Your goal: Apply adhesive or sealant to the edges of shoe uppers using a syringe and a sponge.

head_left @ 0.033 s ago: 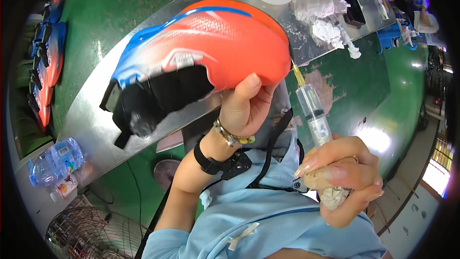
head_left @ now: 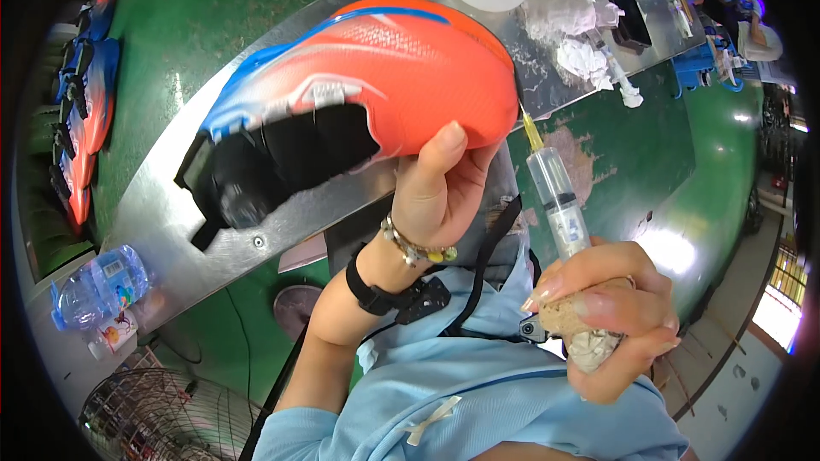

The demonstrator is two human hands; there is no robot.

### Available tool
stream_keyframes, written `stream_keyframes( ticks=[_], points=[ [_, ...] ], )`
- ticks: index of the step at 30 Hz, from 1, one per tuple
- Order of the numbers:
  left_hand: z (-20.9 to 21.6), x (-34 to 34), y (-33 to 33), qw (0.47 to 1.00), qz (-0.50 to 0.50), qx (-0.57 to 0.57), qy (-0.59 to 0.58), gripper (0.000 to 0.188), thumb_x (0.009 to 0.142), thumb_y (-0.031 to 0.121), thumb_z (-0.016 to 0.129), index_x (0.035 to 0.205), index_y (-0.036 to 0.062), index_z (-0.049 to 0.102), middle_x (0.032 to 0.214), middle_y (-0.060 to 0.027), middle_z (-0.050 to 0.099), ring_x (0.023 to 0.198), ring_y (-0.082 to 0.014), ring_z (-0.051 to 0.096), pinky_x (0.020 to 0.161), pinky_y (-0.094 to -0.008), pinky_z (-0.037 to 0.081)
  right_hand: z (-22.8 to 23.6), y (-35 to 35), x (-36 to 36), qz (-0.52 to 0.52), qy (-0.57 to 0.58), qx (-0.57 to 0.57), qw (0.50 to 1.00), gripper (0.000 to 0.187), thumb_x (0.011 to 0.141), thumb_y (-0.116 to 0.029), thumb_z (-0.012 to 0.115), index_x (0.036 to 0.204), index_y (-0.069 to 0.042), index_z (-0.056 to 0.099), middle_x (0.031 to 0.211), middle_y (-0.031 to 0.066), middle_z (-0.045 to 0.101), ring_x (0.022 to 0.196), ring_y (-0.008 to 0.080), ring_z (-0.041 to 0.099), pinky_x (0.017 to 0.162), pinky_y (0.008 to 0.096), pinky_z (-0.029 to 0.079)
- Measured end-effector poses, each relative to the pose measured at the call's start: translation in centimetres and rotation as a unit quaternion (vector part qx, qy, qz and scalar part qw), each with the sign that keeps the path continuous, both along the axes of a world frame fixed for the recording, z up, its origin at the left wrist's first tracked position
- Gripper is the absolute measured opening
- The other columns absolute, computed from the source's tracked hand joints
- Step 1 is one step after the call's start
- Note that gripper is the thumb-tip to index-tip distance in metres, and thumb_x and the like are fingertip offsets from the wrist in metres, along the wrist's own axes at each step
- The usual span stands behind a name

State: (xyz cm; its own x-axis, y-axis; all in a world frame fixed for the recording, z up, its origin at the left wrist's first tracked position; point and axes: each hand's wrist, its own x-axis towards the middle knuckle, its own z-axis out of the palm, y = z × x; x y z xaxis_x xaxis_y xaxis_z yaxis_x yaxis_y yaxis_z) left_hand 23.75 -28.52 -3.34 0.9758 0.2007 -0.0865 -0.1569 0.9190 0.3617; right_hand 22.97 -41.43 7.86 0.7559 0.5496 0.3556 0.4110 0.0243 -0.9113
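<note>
needle (head_left: 533,132) beside shoe (head_left: 444,77) toe

the shoe probably wants a firm hold and the syringe (head_left: 552,175) slow, even pressure, tip light at the edge. the left hand (head_left: 440,183) grips the shoe at eleven o'clock, thumb up its side; the right hand (head_left: 623,316), at four, clasps syringe and crumpled wad (head_left: 593,352), needle aimed toward eleven. tip contact: cannot tell.

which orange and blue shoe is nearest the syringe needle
The shoe held in the left hand; the other shoes sit by the picture's left edge, with no hand on them.
</note>
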Motion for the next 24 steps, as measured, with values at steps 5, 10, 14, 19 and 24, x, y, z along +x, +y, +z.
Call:
stream_keyframes(
  ticks=[5, 10, 14, 19, 24],
  points=[
    [5.0, -0.3, 0.4, 0.989, 0.011, -0.058, 0.136, 0.036, 0.081, 0.026, 0.059, 0.110, 0.0073, 0.049, 0.106, -0.0035, 0.056, 0.099, -0.0159, 0.054, 0.087, -0.0296, 0.046, -1.5, 1.1, -0.1, -0.113, -0.045, 0.069, 0.990, 0.058, 0.094, -0.040, 0.022, 0.081, -0.004, 0.067, 0.068, 0.0099, 0.059, 0.042, 0.0116, 0.047, 0.036, 0.0215, 0.035],
    [6.9, -0.3, 1.3, 0.978, -0.013, -0.071, 0.195, 0.030, 0.082, 0.023, 0.059, 0.106, 0.0053, 0.052, 0.102, -0.0038, 0.058, 0.095, -0.0137, 0.057, 0.086, -0.0290, 0.048, -2.8, 0.9, -0.1, -0.079, -0.095, 0.080, 0.989, 0.058, 0.094, -0.039, 0.021, 0.081, -0.005, 0.066, 0.071, 0.0099, 0.060, 0.040, 0.0110, 0.046, 0.036, 0.0216, 0.035],
    [7.2, 0.1, 1.3, 0.977, -0.008, -0.059, 0.207, 0.032, 0.082, 0.024, 0.059, 0.106, 0.0046, 0.051, 0.103, -0.0047, 0.058, 0.094, -0.0137, 0.057, 0.084, -0.0285, 0.049, -3.3, 0.8, 0.0, -0.062, -0.105, 0.097, 0.988, 0.056, 0.094, -0.038, 0.021, 0.084, -0.006, 0.066, 0.073, 0.0097, 0.060, 0.040, 0.0111, 0.045, 0.036, 0.0216, 0.035],
    [7.5, 0.6, 1.5, 0.974, 0.002, -0.046, 0.224, 0.032, 0.081, 0.025, 0.060, 0.105, 0.0045, 0.052, 0.101, -0.0044, 0.058, 0.092, -0.0138, 0.058, 0.084, -0.0281, 0.049, -4.3, 0.7, 0.4, -0.059, -0.121, 0.098, 0.986, 0.052, 0.094, -0.034, 0.022, 0.086, -0.005, 0.065, 0.074, 0.0105, 0.060, 0.040, 0.0115, 0.047, 0.036, 0.0218, 0.035],
    [7.8, 1.0, 1.7, 0.974, -0.005, -0.045, 0.221, 0.030, 0.081, 0.023, 0.060, 0.103, 0.0038, 0.053, 0.100, -0.0050, 0.059, 0.090, -0.0147, 0.058, 0.084, -0.0286, 0.049, -4.2, 0.2, 0.5, -0.040, -0.134, 0.093, 0.986, 0.051, 0.094, -0.032, 0.023, 0.084, -0.003, 0.063, 0.075, 0.0127, 0.060, 0.044, 0.0133, 0.050, 0.038, 0.0234, 0.037]
  ],
)
